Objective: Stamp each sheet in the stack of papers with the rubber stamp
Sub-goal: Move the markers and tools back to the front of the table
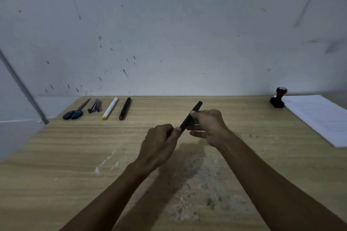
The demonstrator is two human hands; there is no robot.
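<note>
Mid-worktop (75,155): both hands grip one black pen (189,118), left hand (159,146) near end, right hand (208,125) far, probably uncapping; stamp (277,99) untouched beside papers (319,116) far right.

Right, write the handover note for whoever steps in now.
Left hand and right hand both grip a black marker above the wooden desk.
Rubber stamp stands untouched at the far right, beside the stack of papers.
Done: no stamp mark visible on the top sheet.
Left: put the marker down, take the stamp, stamp every sheet.
</note>
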